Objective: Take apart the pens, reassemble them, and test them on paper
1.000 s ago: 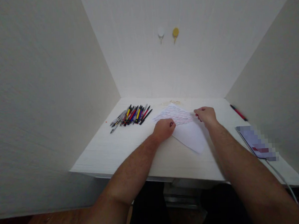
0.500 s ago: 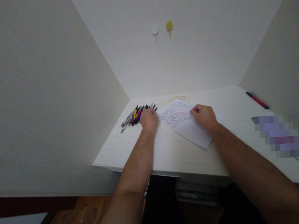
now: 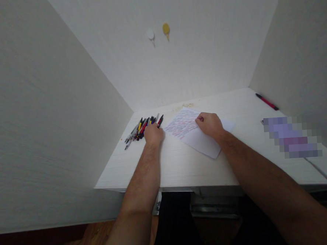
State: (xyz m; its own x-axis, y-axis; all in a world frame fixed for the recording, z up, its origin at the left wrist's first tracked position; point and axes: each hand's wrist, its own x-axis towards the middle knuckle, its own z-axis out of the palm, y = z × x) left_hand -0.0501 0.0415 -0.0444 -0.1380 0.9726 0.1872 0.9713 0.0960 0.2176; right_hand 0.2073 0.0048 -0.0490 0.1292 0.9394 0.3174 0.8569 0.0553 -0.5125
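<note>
My left hand [image 3: 153, 134] is closed at the right edge of a pile of pens [image 3: 138, 130] in black, red, yellow, grey and blue. A black and red pen [image 3: 160, 121] slants up out of its fingers. My right hand [image 3: 210, 124] rests over a white sheet of paper [image 3: 201, 147], thumb and fingertips pinched together. Whatever may be in that pinch is hidden or too small to name. Rows of coloured handwriting [image 3: 180, 125] cover the paper's upper left part.
A red and black pen [image 3: 266, 101] lies by the right wall. A blurred-out device [image 3: 290, 137] with a white cable [image 3: 320, 172] is at the desk's right. White and yellow hooks [image 3: 166, 29] are on the back wall. Walls enclose the white desk [image 3: 183, 169] on three sides.
My view has turned, so the scene sits further left. The pen at my left hand now shows more of its red and black body. My right hand stays over the paper.
</note>
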